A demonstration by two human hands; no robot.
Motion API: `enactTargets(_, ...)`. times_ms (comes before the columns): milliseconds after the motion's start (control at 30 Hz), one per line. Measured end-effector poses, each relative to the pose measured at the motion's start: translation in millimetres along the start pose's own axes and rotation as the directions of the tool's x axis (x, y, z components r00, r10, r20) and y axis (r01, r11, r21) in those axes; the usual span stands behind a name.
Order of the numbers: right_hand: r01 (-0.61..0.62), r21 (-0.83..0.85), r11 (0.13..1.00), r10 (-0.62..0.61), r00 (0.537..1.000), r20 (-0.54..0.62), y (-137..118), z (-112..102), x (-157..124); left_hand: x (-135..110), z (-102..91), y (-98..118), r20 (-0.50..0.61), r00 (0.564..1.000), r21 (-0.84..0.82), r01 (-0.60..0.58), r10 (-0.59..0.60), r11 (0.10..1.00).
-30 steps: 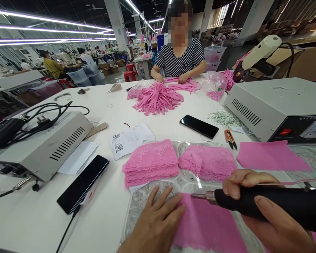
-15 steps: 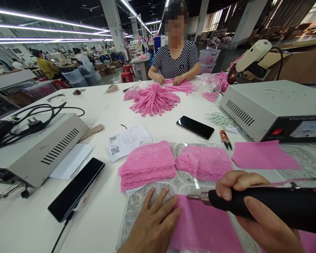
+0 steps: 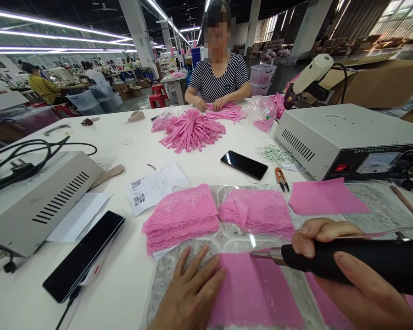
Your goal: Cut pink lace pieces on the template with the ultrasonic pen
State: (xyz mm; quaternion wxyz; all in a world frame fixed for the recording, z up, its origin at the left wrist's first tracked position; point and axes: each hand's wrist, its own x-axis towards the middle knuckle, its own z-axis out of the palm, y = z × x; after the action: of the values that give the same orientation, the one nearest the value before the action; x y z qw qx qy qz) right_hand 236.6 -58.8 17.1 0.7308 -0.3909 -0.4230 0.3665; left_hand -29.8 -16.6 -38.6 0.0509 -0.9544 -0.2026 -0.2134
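Observation:
My left hand (image 3: 189,291) lies flat with fingers spread, its fingertips on the left edge of a pink fabric piece (image 3: 251,293). In my right hand (image 3: 344,270) is a black handheld ultrasonic welder (image 3: 371,259) with a metal tip (image 3: 266,255). That tip is at the upper edge of the fabric. Beneath the fabric is a grey marbled, clear-covered mat (image 3: 165,270). Just beyond my hands sit two stacks of pink lace pieces, a left stack (image 3: 184,213) and a right stack (image 3: 258,211). Another flat pink piece (image 3: 326,196) lies farther right.
Grey power boxes flank the table, one at left (image 3: 44,197) and one at right (image 3: 351,133). Around the middle are a black phone (image 3: 244,165), orange thread snips (image 3: 281,178) and a paper slip (image 3: 158,188). Another phone (image 3: 84,254) lies left. A person (image 3: 220,78) opposite handles pink straps (image 3: 192,130).
The welder tip has moved right along the fabric's upper edge. My left hand stays on the fabric. The whole view has shifted slightly, so the table things appear farther left.

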Motion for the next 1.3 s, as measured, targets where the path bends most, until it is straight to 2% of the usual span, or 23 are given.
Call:
enactTargets(167, 0.000, -0.009, 1.000, 0.000, 0.999, 0.039, 6.2, -1.6, 1.5, 0.6, 0.2, 0.1, -0.020, 1.000, 0.023, -0.011, 0.012, 1.000)
enactTargets(367, -0.002, -0.038, 0.999, 0.003, 0.999, 0.034, 4.7, 3.4, 4.3, -1.1, 4.3, -2.1, -0.034, 0.999, 0.070, -0.028, 0.031, 0.997)
enactTargets(500, 0.035, 0.000, 0.999, -0.035, 0.999, 0.024, 3.1, 3.3, 7.8, -3.3, 7.5, -6.5, -0.065, 0.997, 0.102, -0.046, 0.053, 0.994)
enactTargets(700, 0.113, -0.015, 0.993, -0.114, 0.987, -0.109, -6.8, -19.2, 13.4, -6.3, 12.2, -15.0, -0.073, 0.990, 0.157, -0.106, 0.119, 0.982)
enactTargets(867, 0.107, -0.016, 0.994, -0.108, 0.976, -0.189, -7.1, -31.7, 7.8, -5.2, 15.0, -17.3, -0.096, 0.985, 0.175, -0.125, 0.143, 0.977)
enactTargets(1067, 0.109, -0.013, 0.994, -0.110, 0.982, -0.151, -1.3, -30.5, 4.3, -4.5, 10.4, -18.3, -0.069, 0.986, 0.197, -0.137, 0.154, 0.971)
enactTargets(1300, 0.085, -0.061, 0.995, -0.090, 0.992, -0.088, -2.3, -32.3, 3.5, -5.6, 15.2, -19.1, -0.115, 0.981, 0.180, -0.135, 0.158, 0.974)
